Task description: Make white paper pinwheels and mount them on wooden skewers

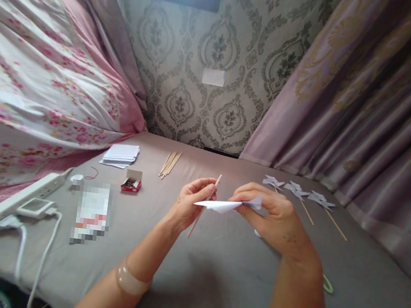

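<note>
My left hand [195, 198] is closed around a thin wooden stick [195, 223], which leans with its top end to the right. My right hand [264, 208] pinches a white paper pinwheel [223, 205], seen nearly edge-on, close against the stick. Whether a pin joins the two cannot be made out. On the right lie finished-looking pinwheels [296, 189], at least two with sticks. Farther left are a bundle of wooden sticks [170, 163] and an open red box [131, 183] with small dark metallic pieces in it.
A stack of white paper [120, 155] lies at the back left. A power strip [7, 207] with a charger [36, 207] and white cables runs along the left edge. A pixelated packet [92, 210] is nearby. A green loop [328, 284] shows beside my right forearm.
</note>
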Demonstrator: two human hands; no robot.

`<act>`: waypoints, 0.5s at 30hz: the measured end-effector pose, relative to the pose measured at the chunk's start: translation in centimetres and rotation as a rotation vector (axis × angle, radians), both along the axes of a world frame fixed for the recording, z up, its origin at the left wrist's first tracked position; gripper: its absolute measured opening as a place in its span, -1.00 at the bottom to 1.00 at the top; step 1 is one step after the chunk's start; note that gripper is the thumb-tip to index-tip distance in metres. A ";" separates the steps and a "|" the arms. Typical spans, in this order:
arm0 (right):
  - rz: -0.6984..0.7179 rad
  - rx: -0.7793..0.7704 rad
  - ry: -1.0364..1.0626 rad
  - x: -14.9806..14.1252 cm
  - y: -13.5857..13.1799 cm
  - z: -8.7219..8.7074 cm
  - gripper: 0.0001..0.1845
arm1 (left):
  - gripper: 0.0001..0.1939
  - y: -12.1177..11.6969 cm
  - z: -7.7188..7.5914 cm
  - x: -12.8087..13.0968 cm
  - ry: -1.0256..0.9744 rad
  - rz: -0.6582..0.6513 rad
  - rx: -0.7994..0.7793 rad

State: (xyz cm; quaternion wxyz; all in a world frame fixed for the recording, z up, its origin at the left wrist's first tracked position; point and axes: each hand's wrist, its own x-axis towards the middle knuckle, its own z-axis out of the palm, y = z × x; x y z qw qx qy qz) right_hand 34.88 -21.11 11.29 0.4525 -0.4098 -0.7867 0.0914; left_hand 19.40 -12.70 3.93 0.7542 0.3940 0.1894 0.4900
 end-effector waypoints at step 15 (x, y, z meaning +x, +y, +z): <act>-0.131 0.249 -0.018 -1.4 -0.6 -0.7 -0.85 | -0.91 -0.5 0.3 -1.2 0.007 -0.013 0.323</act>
